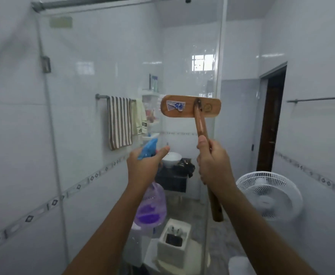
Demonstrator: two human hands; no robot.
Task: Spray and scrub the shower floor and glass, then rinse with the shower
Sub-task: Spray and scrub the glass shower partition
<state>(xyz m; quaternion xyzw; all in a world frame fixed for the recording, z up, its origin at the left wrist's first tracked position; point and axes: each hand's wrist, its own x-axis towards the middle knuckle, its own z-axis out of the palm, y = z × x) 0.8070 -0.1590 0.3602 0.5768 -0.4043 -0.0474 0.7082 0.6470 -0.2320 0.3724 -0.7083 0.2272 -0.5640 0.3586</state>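
Note:
My left hand (142,167) grips a spray bottle (151,207) with a blue trigger head and purple liquid, raised toward the shower glass (107,76). My right hand (212,165) holds the wooden handle of a scrub brush (190,106), whose flat wooden back faces me, up against the glass panel at about head height. The brush's bristles are hidden behind its back. The shower floor is out of view.
Through the glass are a striped towel (120,122) on a rail, a white shelf rack (150,114), a basin (171,159) and a toilet (173,243) below. A white fan (269,195) stands at the right near a dark doorway (271,120).

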